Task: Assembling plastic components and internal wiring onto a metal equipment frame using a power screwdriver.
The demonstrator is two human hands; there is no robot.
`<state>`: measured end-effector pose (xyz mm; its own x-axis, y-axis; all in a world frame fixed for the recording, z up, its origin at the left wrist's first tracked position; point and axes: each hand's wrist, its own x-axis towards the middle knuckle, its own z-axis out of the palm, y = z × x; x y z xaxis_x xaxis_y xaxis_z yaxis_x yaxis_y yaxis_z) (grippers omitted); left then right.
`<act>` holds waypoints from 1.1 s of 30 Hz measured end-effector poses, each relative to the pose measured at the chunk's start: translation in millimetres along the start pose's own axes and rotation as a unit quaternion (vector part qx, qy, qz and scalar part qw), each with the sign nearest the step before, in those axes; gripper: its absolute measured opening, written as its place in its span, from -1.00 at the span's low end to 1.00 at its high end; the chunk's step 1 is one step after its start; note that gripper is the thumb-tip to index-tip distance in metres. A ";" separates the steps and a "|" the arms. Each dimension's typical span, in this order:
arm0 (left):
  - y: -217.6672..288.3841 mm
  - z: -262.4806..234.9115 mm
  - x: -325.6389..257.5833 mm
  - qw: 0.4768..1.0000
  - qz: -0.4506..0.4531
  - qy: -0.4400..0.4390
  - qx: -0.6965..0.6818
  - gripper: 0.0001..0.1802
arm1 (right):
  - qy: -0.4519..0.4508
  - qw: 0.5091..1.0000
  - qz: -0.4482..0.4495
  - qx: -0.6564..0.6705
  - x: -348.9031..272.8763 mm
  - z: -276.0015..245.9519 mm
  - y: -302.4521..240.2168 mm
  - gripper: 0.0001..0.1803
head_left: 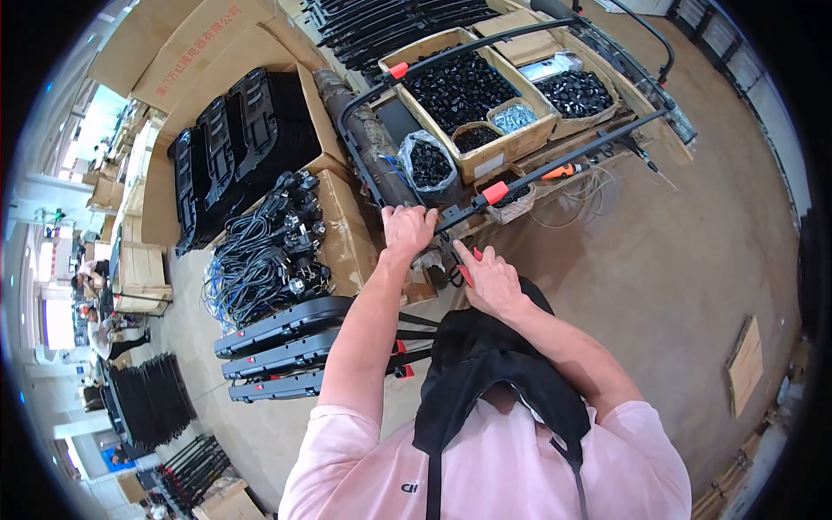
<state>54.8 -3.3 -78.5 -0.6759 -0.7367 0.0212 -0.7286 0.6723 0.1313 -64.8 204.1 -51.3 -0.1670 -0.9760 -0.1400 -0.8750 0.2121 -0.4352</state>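
At the near corner of the black tubular frame (624,131), the left hand (409,229) has its fingers curled over the bar, holding it. Just to its right, the right hand (494,282) has its fingers closed around a red-handled tool (468,270), the index finger pointing toward the bar; the tool's tip is too small to make out. The frame lies across the wooden tabletop (656,146), with a red clip (496,192) on its near bar. Inside the frame, beyond the hands, stand a clear bag of black parts (431,166) and a wooden tray (511,144) of small dark pieces. An orange-handled tool (563,172) lies near the bar, farther right. To the left are bundled cables (269,232) and, farther off, an open carton (322,121) of black panels.
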 end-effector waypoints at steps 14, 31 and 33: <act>2.6 21.3 5.9 0.991 -0.075 -0.005 -0.107 -0.48 | 0.018 0.992 0.101 -0.076 5.7 22.4 -54.9 -0.06; 8.1 24.0 9.6 0.986 -0.138 -0.021 -0.097 -0.47 | 0.012 0.998 0.060 0.016 9.6 20.3 -33.8 -0.07; 10.4 22.6 14.8 0.988 -0.129 -0.003 -0.087 -0.48 | 0.061 0.993 0.096 -0.009 14.6 28.5 -38.4 -0.06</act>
<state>34.7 -5.5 -99.2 -0.4711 -0.8811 -0.0417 -0.8471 0.4388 0.2999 -20.7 183.2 -61.9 -0.3845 -0.9166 -0.1093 -0.8295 0.3950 -0.3947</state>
